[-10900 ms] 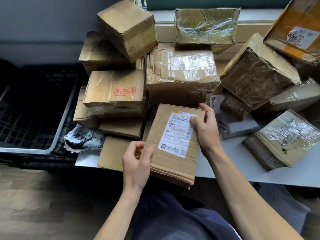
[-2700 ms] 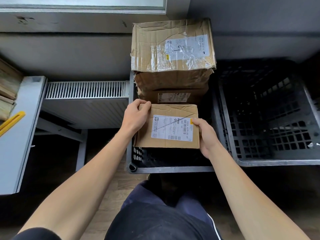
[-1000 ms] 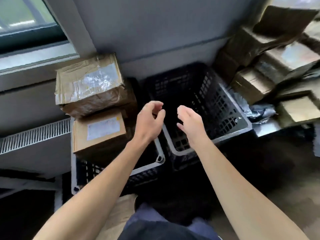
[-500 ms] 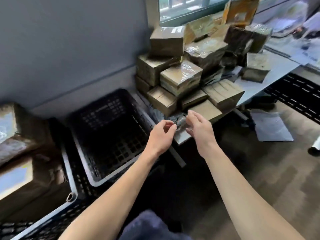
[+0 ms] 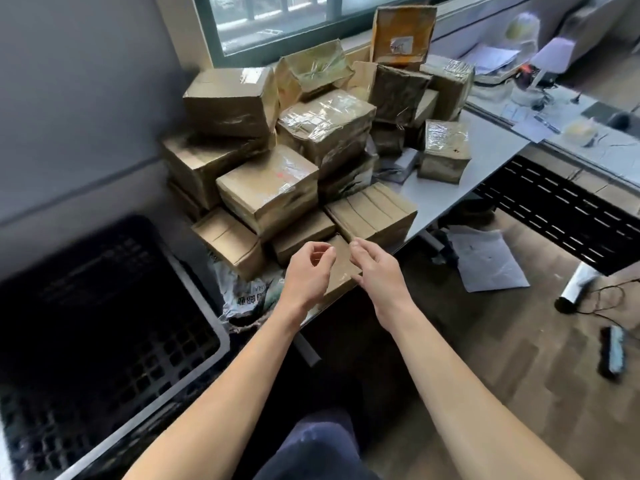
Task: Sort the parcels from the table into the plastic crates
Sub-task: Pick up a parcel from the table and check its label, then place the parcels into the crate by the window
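Change: left hand (image 5: 306, 271) and right hand (image 5: 377, 271) are back at the grey table (image 5: 491, 143), labelled box delivered; next pick looks due.
Grip: both loosely curled, holding nothing, over a flat cardboard parcel (image 5: 341, 266).
Parcels: brown boxes (image 5: 270, 188) heaped on the tabletop, beside a black plastic crate (image 5: 223, 344).
Room: window (image 5: 277, 15) behind, wood floor (image 5: 485, 358).

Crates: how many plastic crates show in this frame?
1. The black crate stands on the floor left of the table, next to the piled parcels. More may lie outside the frame.
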{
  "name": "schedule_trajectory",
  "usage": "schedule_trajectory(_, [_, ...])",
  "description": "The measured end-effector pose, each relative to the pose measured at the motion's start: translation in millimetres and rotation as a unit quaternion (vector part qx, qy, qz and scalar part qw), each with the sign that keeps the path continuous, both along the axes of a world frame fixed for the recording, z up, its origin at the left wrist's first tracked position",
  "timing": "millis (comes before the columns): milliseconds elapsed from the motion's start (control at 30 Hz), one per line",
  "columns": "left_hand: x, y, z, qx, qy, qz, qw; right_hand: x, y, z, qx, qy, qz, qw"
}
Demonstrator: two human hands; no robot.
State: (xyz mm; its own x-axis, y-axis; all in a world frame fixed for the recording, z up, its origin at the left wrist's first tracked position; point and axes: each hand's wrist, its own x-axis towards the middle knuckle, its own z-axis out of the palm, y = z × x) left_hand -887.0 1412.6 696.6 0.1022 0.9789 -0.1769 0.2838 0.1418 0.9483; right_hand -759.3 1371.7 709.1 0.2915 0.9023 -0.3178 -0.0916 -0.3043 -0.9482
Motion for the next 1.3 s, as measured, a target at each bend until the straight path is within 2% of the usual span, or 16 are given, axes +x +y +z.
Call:
schedule_trajectory(233, [91.2,70.7,-21.1,-0.047,-0.007,0.027,0.998,110.7,67.8,-7.0,-0.048,-0.036,0.0,0.998])
schedule_trajectory(500, [141.6,124.9,-33.1,-0.086,0.059,0.099,0.99,187.2,145.2,-26.5,-0.073,-0.011,0.014,0.997])
schedule_trajectory(700, [180.7,160.3,-31.4,-0.077,0.062,0.181,0.979,231.0,206.8,-41.2,-0.081,0.006,0.092,0.992])
schedule_trajectory(967, [280.7,194.6,-2.1,-0.043,0.072,0.261,0.962,301.2,281.6,-16.1,-0.06,0.046,0.182,0.98])
schedule_trajectory(1300, [350.1,237.2,2.1,-0.046,0.069,0.269,0.96,345.3,324.5,-25.3,-0.081,0.064,0.214,0.971])
